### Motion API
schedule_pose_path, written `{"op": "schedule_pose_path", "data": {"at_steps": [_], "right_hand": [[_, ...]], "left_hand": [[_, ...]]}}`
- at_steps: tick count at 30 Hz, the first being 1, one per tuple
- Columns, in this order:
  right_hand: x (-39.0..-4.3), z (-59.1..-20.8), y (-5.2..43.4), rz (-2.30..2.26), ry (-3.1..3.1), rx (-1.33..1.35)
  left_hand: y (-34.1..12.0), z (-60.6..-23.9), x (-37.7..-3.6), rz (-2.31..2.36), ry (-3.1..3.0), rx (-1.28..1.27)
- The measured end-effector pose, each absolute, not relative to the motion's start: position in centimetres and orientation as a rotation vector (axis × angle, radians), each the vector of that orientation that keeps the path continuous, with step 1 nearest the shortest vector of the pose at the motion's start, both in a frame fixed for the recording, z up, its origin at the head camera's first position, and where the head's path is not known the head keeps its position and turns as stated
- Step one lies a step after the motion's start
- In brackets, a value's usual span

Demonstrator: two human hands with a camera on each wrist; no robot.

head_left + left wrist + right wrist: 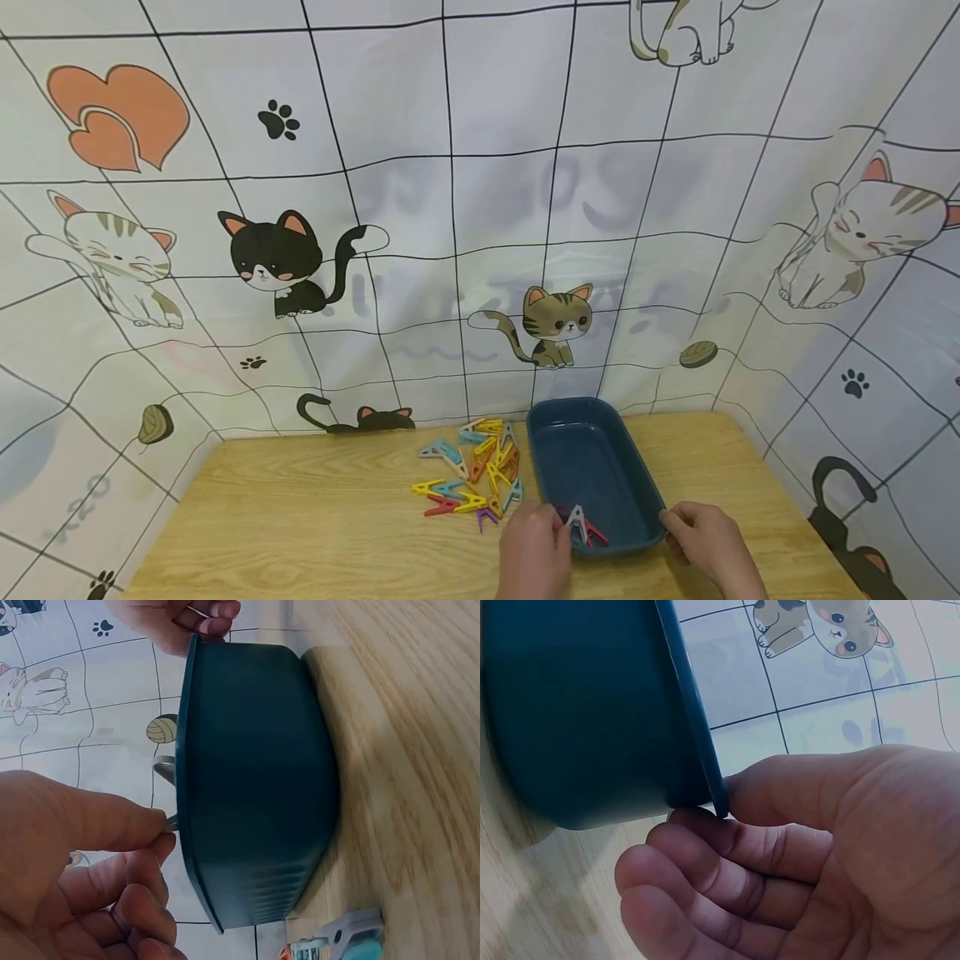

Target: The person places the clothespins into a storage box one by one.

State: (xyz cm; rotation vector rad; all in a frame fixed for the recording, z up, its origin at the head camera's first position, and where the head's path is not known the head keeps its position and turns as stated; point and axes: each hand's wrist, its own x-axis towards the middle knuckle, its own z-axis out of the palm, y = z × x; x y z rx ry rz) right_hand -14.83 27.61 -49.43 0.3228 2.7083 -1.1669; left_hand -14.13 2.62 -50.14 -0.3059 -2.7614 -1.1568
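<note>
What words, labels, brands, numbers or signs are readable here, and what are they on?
None that I can read.
Printed backdrop: cats, paw prints and hearts; the faint, letter-like marks are too blurred to read.
Blue tray: no lettering visible.
Clothespins: none visible, though they are too small to rule out tiny markings.
Wooden tabletop: only wood grain.

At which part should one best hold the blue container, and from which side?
Probably by the rim of the blue container, at its near right corner, coming from the right. The rim projects beyond the wall, giving an edge to pinch, and clothespins crowd the left. The right hand holds there.
</note>
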Motion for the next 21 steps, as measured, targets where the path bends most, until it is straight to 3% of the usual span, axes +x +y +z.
{"op": "schedule_pose_path", "data": {"at_steps": [21], "right_hand": [[-14.9, -49.6, 27.7, -1.167, 2.727, 0.317]], "left_hand": [[0.1, -49.8, -14.1, -1.14, -2.733, -0.216]]}}
